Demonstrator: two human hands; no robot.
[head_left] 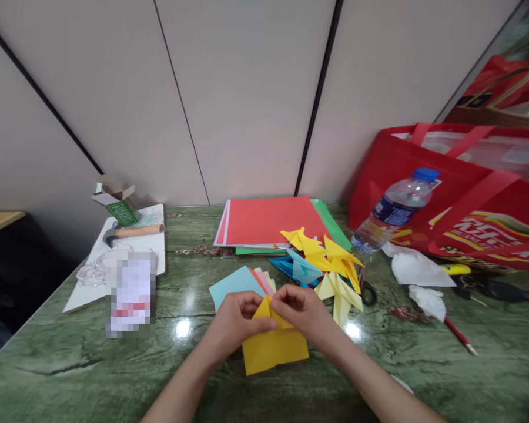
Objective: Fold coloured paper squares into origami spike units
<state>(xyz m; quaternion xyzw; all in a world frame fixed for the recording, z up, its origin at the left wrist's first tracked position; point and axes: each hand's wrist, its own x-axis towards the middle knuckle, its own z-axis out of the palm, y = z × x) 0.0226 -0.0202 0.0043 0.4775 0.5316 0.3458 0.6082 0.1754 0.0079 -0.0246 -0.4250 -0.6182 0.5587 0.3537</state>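
Note:
Both hands hold one yellow sheet of origami paper [275, 352] over the near middle of the table. Its upper part is folded to a point, while the lower part hangs flat as a rectangle. My left hand [238, 320] grips the folded part from the left, thumb lying across the front. From the right, my right hand [306, 311] pinches the paper close to the peak. Just behind the hands lies a fanned stack of coloured square paper [238, 286]. Folded paper pieces in yellow [321, 252], pale yellow [340, 292] and blue [303, 267] are heaped beyond my right hand.
Large coloured sheets [273, 220] lie against the wall. To the right stand a tilted water bottle [392, 208] and a red bag [458, 194], near crumpled tissue [427, 301] and a red pencil [461, 336]. A hammer [134, 232] and small open box [121, 208] are left.

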